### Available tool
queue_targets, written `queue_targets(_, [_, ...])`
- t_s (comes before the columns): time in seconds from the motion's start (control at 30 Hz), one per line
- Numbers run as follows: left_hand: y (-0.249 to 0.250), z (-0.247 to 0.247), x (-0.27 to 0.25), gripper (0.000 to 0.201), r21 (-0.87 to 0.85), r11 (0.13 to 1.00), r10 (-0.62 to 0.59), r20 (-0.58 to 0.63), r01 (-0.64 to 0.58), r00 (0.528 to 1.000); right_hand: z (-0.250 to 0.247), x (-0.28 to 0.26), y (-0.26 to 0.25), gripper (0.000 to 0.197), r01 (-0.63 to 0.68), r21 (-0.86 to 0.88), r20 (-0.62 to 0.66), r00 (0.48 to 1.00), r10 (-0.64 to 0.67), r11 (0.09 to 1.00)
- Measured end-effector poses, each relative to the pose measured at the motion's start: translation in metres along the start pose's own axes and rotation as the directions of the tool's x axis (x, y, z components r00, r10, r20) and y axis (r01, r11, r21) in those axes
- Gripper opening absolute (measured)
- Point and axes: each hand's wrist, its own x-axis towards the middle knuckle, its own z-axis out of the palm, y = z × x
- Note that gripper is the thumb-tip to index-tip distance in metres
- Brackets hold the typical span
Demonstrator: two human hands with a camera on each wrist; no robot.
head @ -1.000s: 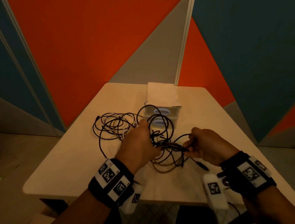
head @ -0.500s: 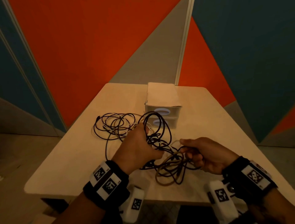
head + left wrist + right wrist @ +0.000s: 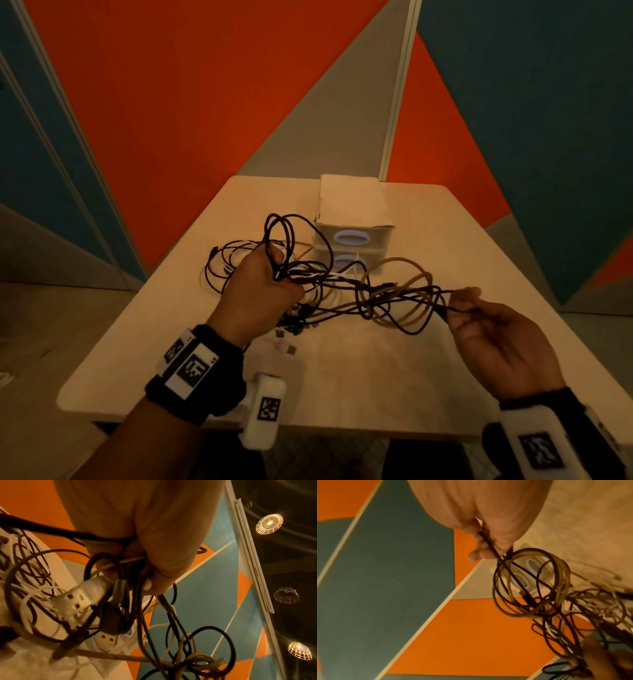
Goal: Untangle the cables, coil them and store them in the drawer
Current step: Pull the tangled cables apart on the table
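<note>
Cables (image 3: pixel 342 284): black, white, tan, tangled, lifted mid-worktop, stretched taut; more loops lie toward the left edge. Drawer unit (image 3: pixel 352 222): white, two stacked drawers, both closed, near the far edge.

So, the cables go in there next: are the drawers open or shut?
Shut. Both fronts of the drawer unit sit flush, one above the other, neither pulled out; the cables remain tangled between both hands.
</note>
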Motion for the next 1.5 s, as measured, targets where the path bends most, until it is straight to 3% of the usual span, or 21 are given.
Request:
queue_targets(0.07, [-0.002, 0.000, 0.000, 0.036, -0.003, 1.000, -0.002, 0.001, 0.002, 1.000, -0.003, -0.008, 0.003, 0.061, 0.043, 0.058, 0.021, 0.999, -0.044, 0.997])
queue_targets(0.13, [-0.004, 0.001, -0.001, 0.033, -0.012, 1.000, -0.021, 0.000, 0.021, 1.000, -0.006, -0.009, 0.004, 0.038, -0.084, 0.002, 0.038, 0.996, 0.084, 0.996])
queue_targets(0.17, [-0.004, 0.001, -0.001, 0.032, -0.014, 1.000, -0.020, 0.000, 0.020, 1.000, -0.008, -0.008, 0.004, 0.025, -0.226, -0.072, 0.044, 0.972, 0.229, 0.971])
queue_targets(0.23, [-0.002, 0.003, -0.004, 0.036, -0.010, 1.000, 0.000, 0.018, 0.000, 1.000, -0.009, -0.005, 0.003, 0.019, -0.499, -0.271, 0.005, 0.855, 0.519, 0.823])
queue_targets(0.33, [0.000, 0.005, -0.006, 0.039, 0.004, 1.000, 0.002, 0.053, -0.003, 0.999, -0.010, -0.004, 0.001, 0.023, -0.572, -0.447, -0.054, 0.785, 0.617, 0.688])
queue_targets(0.4, [0.001, 0.003, -0.007, 0.036, -0.018, 1.000, -0.015, 0.016, 0.016, 1.000, -0.010, -0.004, 0.001, 0.021, -0.504, -0.363, 0.023, 0.836, 0.548, 0.784])
queue_targets(0.5, [-0.005, -0.004, -0.003, 0.031, -0.030, 0.999, -0.035, -0.024, 0.034, 0.999, -0.017, 0.002, -0.007, 0.084, -0.197, -0.163, 0.068, 0.975, 0.210, 0.967])
queue_targets(0.57, [-0.006, -0.009, 0.000, 0.030, -0.022, 0.999, -0.043, -0.020, 0.042, 0.999, -0.020, 0.000, -0.010, 0.103, -0.025, -0.095, 0.067, 0.997, 0.031, 0.995])
queue_targets(0.67, [-0.009, -0.013, 0.002, 0.028, 0.023, 0.999, -0.030, -0.012, 0.031, 0.999, -0.030, -0.003, -0.022, 0.102, 0.156, 0.044, 0.033, 0.987, -0.157, 0.987])
queue_targets(0.73, [-0.009, -0.013, 0.003, 0.030, 0.047, 0.998, -0.032, 0.001, 0.031, 1.000, -0.031, -0.007, -0.031, 0.073, 0.167, 0.120, 0.030, 0.985, -0.172, 0.979])
queue_targets(0.83, [-0.010, -0.011, 0.003, 0.029, 0.073, 0.997, -0.036, -0.012, 0.036, 0.999, -0.032, -0.011, -0.038, 0.016, -0.141, -0.112, 0.003, 0.990, 0.142, 0.984])
queue_targets(0.9, [-0.010, -0.009, 0.003, 0.026, 0.079, 0.997, -0.015, -0.012, 0.016, 1.000, -0.036, -0.007, -0.039, 0.043, -0.425, -0.446, -0.079, 0.895, 0.439, 0.787])
queue_targets(0.93, [-0.007, -0.008, 0.002, 0.027, 0.082, 0.997, -0.004, -0.003, 0.005, 1.000, -0.037, -0.004, -0.038, 0.053, -0.486, -0.521, -0.125, 0.857, 0.501, 0.701])
queue_targets(1.03, [0.000, -0.007, -0.001, 0.034, 0.074, 0.997, -0.006, 0.038, 0.003, 0.999, -0.041, 0.008, -0.033, 0.028, -0.510, -0.509, -0.072, 0.828, 0.556, 0.693])
queue_targets(1.07, [0.001, -0.008, 0.000, 0.035, 0.047, 0.999, -0.011, 0.047, 0.009, 0.999, -0.043, 0.009, -0.033, 0.019, -0.460, -0.500, 0.000, 0.847, 0.531, 0.734])
queue_targets(1.13, [0.002, -0.014, -0.001, 0.030, -0.017, 1.000, -0.013, 0.044, 0.014, 0.999, -0.044, 0.007, -0.040, 0.015, -0.429, -0.403, -0.031, 0.889, 0.457, 0.808])
queue_targets(1.17, [0.004, -0.017, -0.003, 0.026, -0.044, 0.999, -0.016, 0.043, 0.017, 0.999, -0.044, 0.011, -0.044, 0.004, -0.450, -0.286, 0.063, 0.872, 0.485, 0.846])
queue_targets(1.27, [0.004, -0.029, -0.005, 0.023, -0.095, 0.995, -0.036, 0.038, 0.040, 0.999, -0.044, 0.008, -0.049, 0.062, -0.155, -0.035, 0.062, 0.986, 0.156, 0.987])
queue_targets(1.37, [-0.003, -0.036, 0.000, 0.029, -0.114, 0.989, -0.092, 0.002, 0.092, 0.996, -0.046, 0.006, -0.058, 0.042, 0.198, 0.122, -0.067, 0.979, -0.191, 0.972])
queue_targets(1.43, [-0.006, -0.036, 0.001, 0.024, -0.142, 0.984, -0.111, -0.018, 0.107, 0.994, -0.051, 0.007, -0.070, 0.039, 0.237, 0.244, -0.104, 0.971, -0.217, 0.940])
queue_targets(1.5, [-0.004, -0.033, 0.000, 0.018, -0.144, 0.985, -0.101, -0.042, 0.094, 0.994, -0.060, 0.007, -0.079, 0.056, 0.164, 0.279, -0.038, 0.986, -0.160, 0.946])
